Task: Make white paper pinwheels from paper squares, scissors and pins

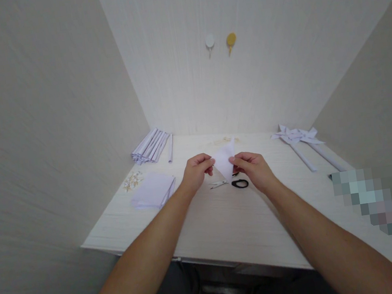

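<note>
Between my two hands a small white sheet of paper is held up over the table, turned so that its corners point up and down. My left hand pinches its left side between thumb and fingers. On the opposite side, my right hand pinches the paper near its right edge. Just below the sheet lies a pair of scissors with black handles, partly hidden by the paper and my right hand. Their silver blades point to the left.
Rolled paper tubes are piled at the back left, by a stack of paper sheets and small gold-and-white pins. Paper pinwheels on sticks lie at the right. Two round hooks, white and yellow, are on the back wall.
</note>
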Demonstrator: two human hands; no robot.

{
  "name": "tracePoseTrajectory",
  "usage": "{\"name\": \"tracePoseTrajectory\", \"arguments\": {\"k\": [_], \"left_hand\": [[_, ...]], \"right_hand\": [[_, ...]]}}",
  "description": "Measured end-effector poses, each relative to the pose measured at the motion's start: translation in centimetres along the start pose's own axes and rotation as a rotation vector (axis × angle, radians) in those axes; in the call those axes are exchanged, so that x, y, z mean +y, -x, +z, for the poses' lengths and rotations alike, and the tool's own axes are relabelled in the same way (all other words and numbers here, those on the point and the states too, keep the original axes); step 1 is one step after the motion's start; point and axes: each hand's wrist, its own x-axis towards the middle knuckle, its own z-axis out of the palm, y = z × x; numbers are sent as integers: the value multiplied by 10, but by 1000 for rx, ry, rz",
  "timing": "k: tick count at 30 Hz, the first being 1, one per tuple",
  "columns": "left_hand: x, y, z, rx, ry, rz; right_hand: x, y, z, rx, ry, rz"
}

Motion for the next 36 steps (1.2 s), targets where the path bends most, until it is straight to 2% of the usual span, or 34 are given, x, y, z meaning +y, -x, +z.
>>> {"name": "tracePoseTrajectory", "arguments": {"k": [5, 10, 18, 23, 36], "left_hand": [[1, 1, 0, -18, -2, -11], [0, 1, 0, -32, -10, -27], [0, 0, 0, -68, -31, -36], [1, 1, 0, -79, -35, -44], [3, 2, 2, -93, -47, -61]], "right_hand": [[2, -1, -1, -14, -50, 24], [0, -2, -2, 18, -55, -10], [-2, -2, -2, 53, -149, 12], [-2, -2, -3, 85, -122, -35], [-5, -2, -4, 149, -149, -21]]}}
